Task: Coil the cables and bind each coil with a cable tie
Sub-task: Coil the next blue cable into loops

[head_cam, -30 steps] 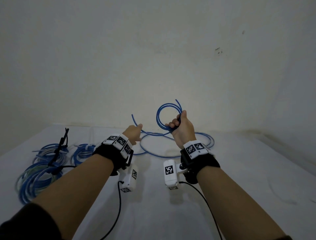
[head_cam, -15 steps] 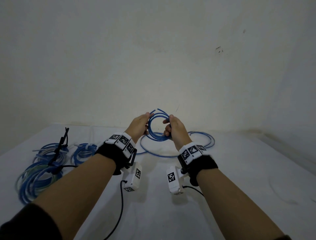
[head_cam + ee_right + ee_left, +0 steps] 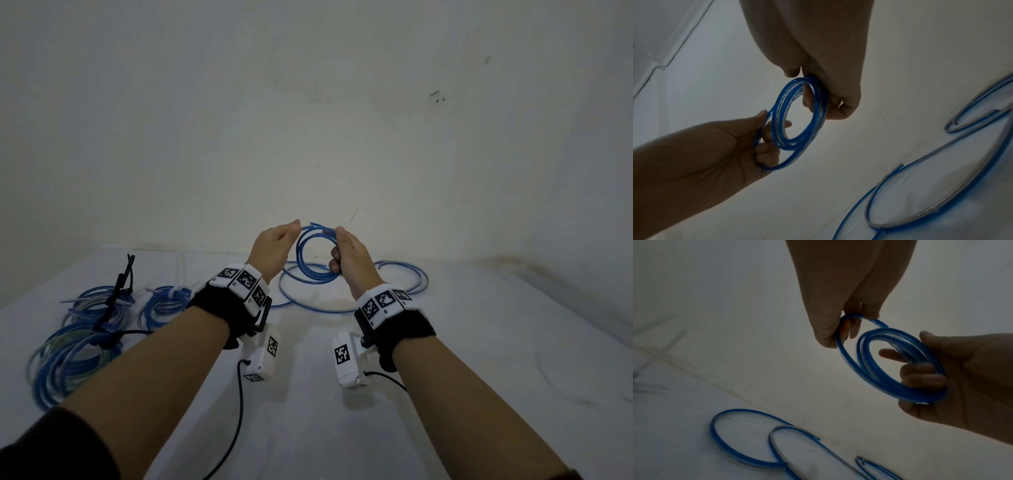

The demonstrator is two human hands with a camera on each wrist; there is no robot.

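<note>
The blue coil (image 3: 314, 253) is held in the air between my two hands, above the middle of the white desk (image 3: 308, 428), in front of the far wall. It is not yet bound.

Risks, as I judge them:
- The cable looks springy. If either grip slackens, the turns could spring apart and the coil would have to be rewound.
- A cut end sticks out at the top of the coil, near my left hand (image 3: 274, 248). Left untucked, it may work loose and pull the outer turn out of line.
- The outer turn in my left fingers (image 3: 830, 337) stands apart from the bundle, so a tie put on now would miss it.
- Fetching a tie leaves one hand to hold every turn.

Pose: both forearms reach forward, raised off the desk. My right hand (image 3: 347, 255) has its fingers curled through the coil, clamping the bundled turns on the right side. My left hand pinches the outer turn on the left side.

Loose blue cable loops (image 3: 404, 274) lie on the desk beyond my hands. Bound coils (image 3: 85, 342) lie at the near left.
</note>
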